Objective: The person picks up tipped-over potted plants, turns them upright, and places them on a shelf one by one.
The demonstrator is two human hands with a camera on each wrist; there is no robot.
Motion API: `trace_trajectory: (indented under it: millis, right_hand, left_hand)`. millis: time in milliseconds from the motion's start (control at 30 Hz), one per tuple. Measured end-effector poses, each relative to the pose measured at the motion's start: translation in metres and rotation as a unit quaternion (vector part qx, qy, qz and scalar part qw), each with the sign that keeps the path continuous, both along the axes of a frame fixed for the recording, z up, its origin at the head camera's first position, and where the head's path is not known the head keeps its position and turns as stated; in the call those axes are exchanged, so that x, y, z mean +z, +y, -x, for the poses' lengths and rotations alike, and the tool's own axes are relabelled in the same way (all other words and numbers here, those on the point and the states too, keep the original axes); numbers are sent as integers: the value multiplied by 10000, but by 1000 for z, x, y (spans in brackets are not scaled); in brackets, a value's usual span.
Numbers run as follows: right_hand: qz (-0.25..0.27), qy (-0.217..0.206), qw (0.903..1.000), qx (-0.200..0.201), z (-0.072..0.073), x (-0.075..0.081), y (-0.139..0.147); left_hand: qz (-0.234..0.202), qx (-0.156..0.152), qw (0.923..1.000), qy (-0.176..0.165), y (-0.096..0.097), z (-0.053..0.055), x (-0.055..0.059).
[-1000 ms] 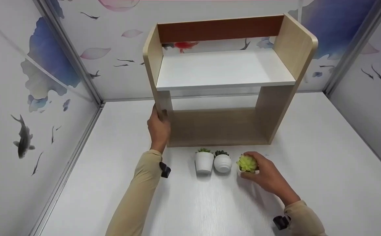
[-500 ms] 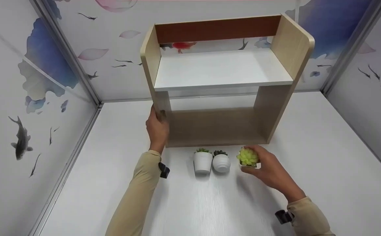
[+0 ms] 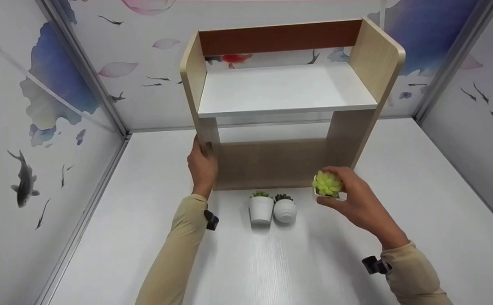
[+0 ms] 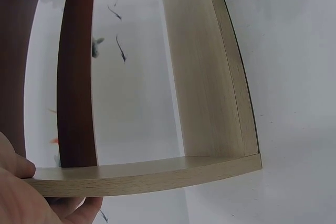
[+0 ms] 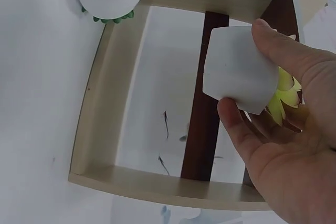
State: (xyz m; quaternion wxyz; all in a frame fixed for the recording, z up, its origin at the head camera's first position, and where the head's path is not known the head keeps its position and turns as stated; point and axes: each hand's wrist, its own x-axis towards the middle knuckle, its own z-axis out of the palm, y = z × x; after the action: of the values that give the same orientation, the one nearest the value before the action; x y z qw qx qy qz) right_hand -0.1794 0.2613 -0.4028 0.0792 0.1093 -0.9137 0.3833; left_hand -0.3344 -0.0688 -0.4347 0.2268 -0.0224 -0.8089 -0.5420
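Observation:
In the head view my right hand (image 3: 354, 199) holds a small potted succulent (image 3: 327, 184) with yellow-green leaves, raised in front of the shelf's lower right. The right wrist view shows its white square pot (image 5: 236, 69) between thumb and fingers. My left hand (image 3: 203, 167) grips the left side panel of a two-tier wooden desk shelf (image 3: 286, 89). In the left wrist view the thumb lies on one face of the side panel (image 4: 142, 177), the fingers on the other. Two more white potted succulents, one tapered (image 3: 261, 210) and one round (image 3: 285, 211), stand side by side before the shelf.
The shelf stands on a white table (image 3: 263, 262), with a white upper board (image 3: 284, 89) and a reddish-brown back strip (image 3: 280, 37). White walls (image 3: 4, 110) painted with fish and leaves enclose the table at the back and sides.
My right hand has lifted the yellow-green succulent off the table and carried it forward and slightly right, toward the shelf. My left hand keeps its grip on the side panel.

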Motion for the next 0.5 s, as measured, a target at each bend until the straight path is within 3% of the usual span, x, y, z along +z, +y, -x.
trace_trajectory:
  millis: [500]
  right_hand:
    - [-25, 390, 9992, -54, 2, 50, 2]
  left_hand:
    - [112, 70, 9999, 43, 0, 0, 1]
